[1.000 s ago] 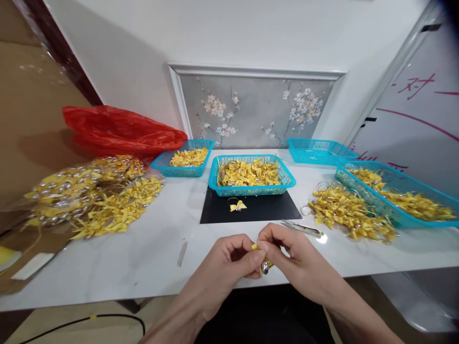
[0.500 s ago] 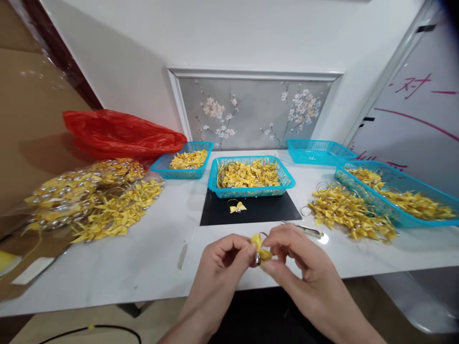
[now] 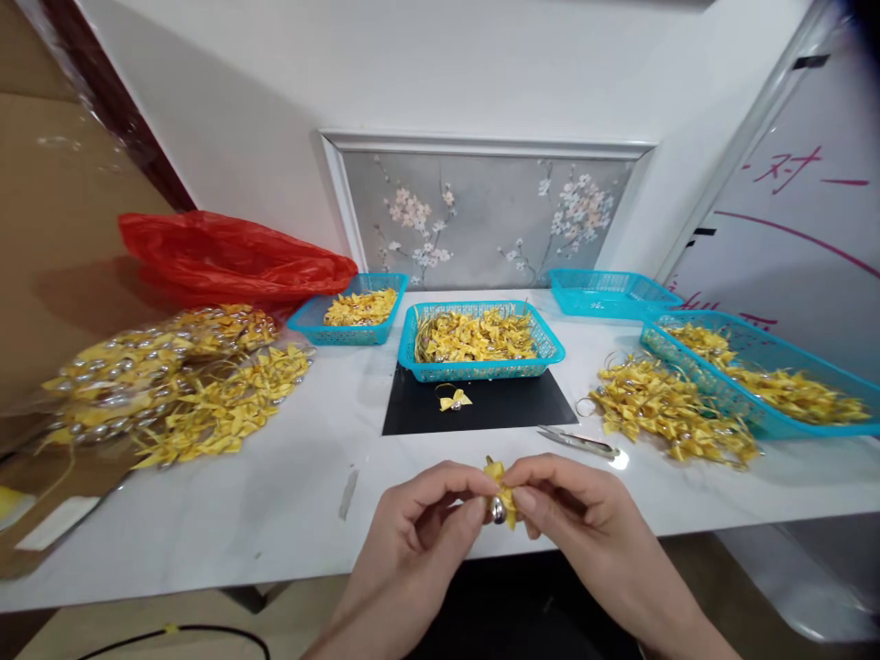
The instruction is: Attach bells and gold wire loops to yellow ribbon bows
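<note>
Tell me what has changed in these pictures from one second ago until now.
Both hands, left hand and right hand, kept pinching the yellow bow and drifted slightly lower, toward the table edge. The bow was turned between the fingertips: its ribbon now stands up above them, with the silver bell below. The scissors, the single bow on the black mat, the baskets and the piles stayed as they were.

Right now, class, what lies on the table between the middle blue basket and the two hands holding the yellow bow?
In the head view, a black mat lies there with one loose yellow bow on it, then bare white tabletop before the hands.
</note>
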### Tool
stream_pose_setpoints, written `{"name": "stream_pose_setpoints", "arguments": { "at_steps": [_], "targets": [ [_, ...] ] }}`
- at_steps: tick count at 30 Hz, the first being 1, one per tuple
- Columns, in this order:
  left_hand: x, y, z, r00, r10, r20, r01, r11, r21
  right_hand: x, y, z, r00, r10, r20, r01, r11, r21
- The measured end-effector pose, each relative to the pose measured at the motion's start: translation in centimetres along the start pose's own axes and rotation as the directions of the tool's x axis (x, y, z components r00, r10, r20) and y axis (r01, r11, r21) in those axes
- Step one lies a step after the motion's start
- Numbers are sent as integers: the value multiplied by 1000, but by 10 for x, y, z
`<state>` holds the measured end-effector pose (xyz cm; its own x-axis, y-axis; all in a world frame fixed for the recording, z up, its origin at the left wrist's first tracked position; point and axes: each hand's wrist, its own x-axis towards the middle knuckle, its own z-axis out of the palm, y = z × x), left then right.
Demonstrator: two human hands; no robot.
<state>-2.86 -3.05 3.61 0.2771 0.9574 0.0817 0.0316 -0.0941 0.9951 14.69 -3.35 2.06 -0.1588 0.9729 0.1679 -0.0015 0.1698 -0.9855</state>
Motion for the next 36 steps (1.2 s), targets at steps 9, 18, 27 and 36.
{"name": "stream_pose_setpoints", "arguments": {
  "at_steps": [9,18,27,36],
  "targets": [
    [3,-7,4,981,-193,-16,186,963,-194,1,3,4,998,48,33,-49,999,19],
    [3,-14,3,983,-172,-67,154,966,-208,3,8,6,999,6,-35,-7,999,-52],
    [3,-12,7,977,-134,-163,129,991,-41,0,9,9,1000,3,5,-3,983,-185],
    [1,-16,4,983,-167,-71,155,976,-155,0,8,8,1000,-14,9,16,984,-175]
  ]
}}
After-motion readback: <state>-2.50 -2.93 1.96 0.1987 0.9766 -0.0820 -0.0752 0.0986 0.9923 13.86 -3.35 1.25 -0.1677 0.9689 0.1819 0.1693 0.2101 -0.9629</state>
